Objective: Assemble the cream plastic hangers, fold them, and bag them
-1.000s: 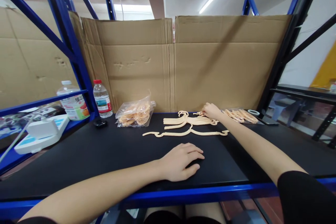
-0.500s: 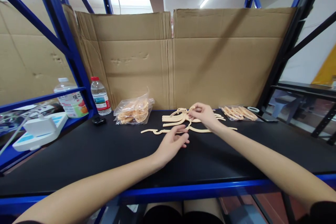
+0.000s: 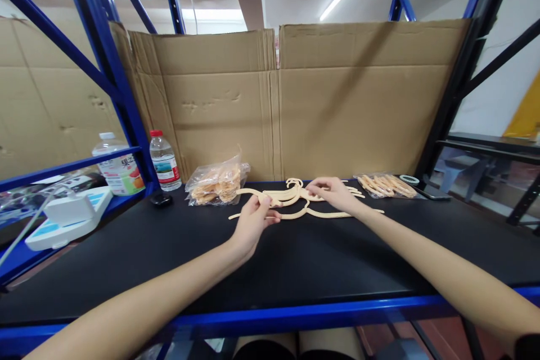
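Note:
Several cream-coloured clothes hangers [image 3: 289, 199] lie overlapping at the middle of the black tabletop, their hooks bunched together. My left hand [image 3: 252, 225] is closed in a pinch on one slim cream hanger [image 3: 248, 192], raised a little, its free end pointing left towards a bag. Below that hand, another hanger [image 3: 333, 215] lies flat and spreads wide to both sides. My right hand [image 3: 333, 194] is over the right part of the pile, by the hooks. Its fingers are bent and drawn together; what they hold, if anything, is hidden.
Clear plastic bags of peach-coloured pieces stand at left [image 3: 217, 183] and right [image 3: 386, 185]. Further left are a water bottle [image 3: 164, 162], a black object [image 3: 161, 198] and a white power strip [image 3: 67, 222]. A phone [image 3: 436, 193] lies right; cardboard [image 3: 363, 107] walls the back.
My left hand has moved left and now has a hanger raised in its fingers. My right hand has dropped slightly, away from the hook it was at. The view has tilted a little.

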`<action>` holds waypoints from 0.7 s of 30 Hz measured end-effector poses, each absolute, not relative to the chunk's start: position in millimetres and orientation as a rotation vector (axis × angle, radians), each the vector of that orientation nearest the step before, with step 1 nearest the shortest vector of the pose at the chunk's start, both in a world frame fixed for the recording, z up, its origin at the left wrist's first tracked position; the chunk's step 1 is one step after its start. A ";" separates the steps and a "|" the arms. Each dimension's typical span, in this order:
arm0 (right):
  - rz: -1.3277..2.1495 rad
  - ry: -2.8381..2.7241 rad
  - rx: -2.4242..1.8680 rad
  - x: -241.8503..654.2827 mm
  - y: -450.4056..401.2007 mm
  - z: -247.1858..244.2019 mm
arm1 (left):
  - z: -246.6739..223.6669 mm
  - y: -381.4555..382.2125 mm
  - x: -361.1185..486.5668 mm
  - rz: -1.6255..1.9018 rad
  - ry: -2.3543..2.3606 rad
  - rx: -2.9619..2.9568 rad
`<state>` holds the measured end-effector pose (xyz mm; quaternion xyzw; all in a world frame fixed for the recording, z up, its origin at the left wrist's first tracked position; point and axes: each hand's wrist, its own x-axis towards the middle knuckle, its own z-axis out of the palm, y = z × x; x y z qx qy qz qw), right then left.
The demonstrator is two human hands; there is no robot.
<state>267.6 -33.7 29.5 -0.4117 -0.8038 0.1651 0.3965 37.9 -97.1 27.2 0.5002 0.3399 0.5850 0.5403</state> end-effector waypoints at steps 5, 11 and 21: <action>0.169 -2.149 -1.176 306.5 -4.4 16.9 | 38.2 -77.0 4.1 1.427 0.848 1.213; 0.110 -2.204 -1.206 302.5 1.8 2.5 | 31.8 -68.0 -13.6 1.463 0.862 1.174; 0.202 -2.030 -1.126 314.8 -22.6 32.1 | 25.8 -69.3 -10.5 1.384 0.810 1.106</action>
